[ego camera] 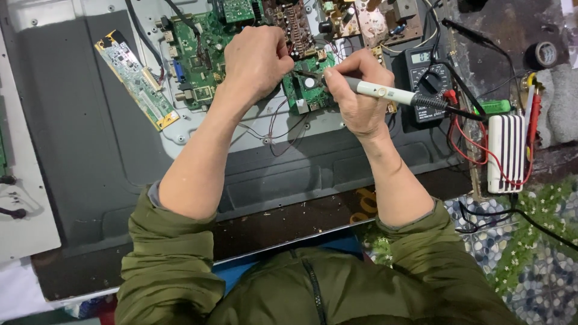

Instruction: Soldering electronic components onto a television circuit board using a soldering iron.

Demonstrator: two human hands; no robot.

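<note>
The right hand (355, 99), just right of centre near the top of the frame, is closed around a white soldering iron (385, 92) held like a pen, its tip pointing left onto a small green circuit board (310, 90). The left hand (256, 60) sits just left of it, curled into a loose fist over the boards; whatever its fingertips pinch is hidden beneath the hand, so I cannot tell if it holds anything. The exact spot the tip touches is hard to make out. A larger green board (201, 57) lies to the upper left, partly covered by the left hand, and a narrow strip board (137, 79) lies further left. A black meter (428, 81) sits right of the iron, partly behind its handle, with a white ribbed box (506, 153) lower right.
</note>
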